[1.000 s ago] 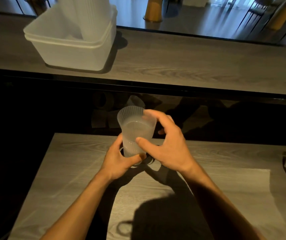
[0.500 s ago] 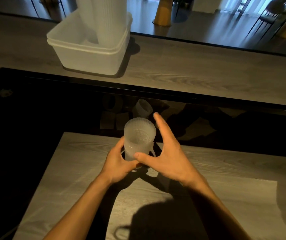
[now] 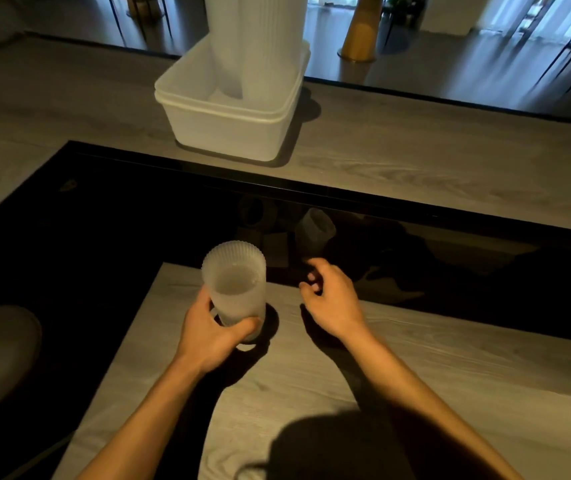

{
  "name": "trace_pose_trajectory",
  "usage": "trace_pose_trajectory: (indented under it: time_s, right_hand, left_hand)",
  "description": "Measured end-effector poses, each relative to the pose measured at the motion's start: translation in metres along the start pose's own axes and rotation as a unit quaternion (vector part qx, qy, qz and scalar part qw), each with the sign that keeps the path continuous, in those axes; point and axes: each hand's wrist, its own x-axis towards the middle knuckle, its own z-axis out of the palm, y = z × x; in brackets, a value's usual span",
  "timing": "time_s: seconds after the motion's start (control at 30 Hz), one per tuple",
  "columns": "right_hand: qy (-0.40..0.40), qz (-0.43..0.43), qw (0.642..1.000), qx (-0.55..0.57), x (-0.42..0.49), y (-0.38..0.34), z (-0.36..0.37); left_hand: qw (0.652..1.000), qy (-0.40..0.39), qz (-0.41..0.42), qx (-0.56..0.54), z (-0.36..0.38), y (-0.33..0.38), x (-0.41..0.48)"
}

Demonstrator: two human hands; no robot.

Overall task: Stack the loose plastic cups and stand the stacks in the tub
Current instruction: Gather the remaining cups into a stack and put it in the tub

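The left hand grips a ribbed, frosted plastic cup low on its wall, with the thumb on the near side and the fingers wrapped round the base. The cup is upright over the far left part of the wooden table; whether it is one cup or several nested cannot be told. The right hand is just beside the cup on its right, not touching it, with its fingers loosely curled and holding nothing. Across a dark gap, a white tub sits on the long counter. Tall stacks of cups stand upright in the tub's right half, reaching past the top of the view
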Motion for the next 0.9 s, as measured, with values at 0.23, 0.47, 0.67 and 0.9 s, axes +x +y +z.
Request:
trace_pose_trajectory:
  time_s: [0.23,0.47,0.67,0.9]
  right_hand:
    - [-0.076,0.013,0.975,-0.210,0.041,-0.030,0.023]
    - [-0.165,0.036,0.945,-0.279,0.065,-0.039,0.031]
    - [-0.091,-0.011,0.967,-0.239,0.053,-0.041,0.026]
    - [0.031,0.010,0.993,0.111,0.025,-0.055,0.011]
  left_hand:
    - [1.000,0.005,-0.014,0.000,-0.013,-0.012,0.007]
    - [0.999,-0.013,-0.023,-0.026,-0.017,-0.011,0.011]
    - [0.999,-0.021,-0.016,-0.036,-0.019,-0.013,0.012]
    - [0.999,-0.012,-0.020,-0.043,-0.015,-0.011,0.008]
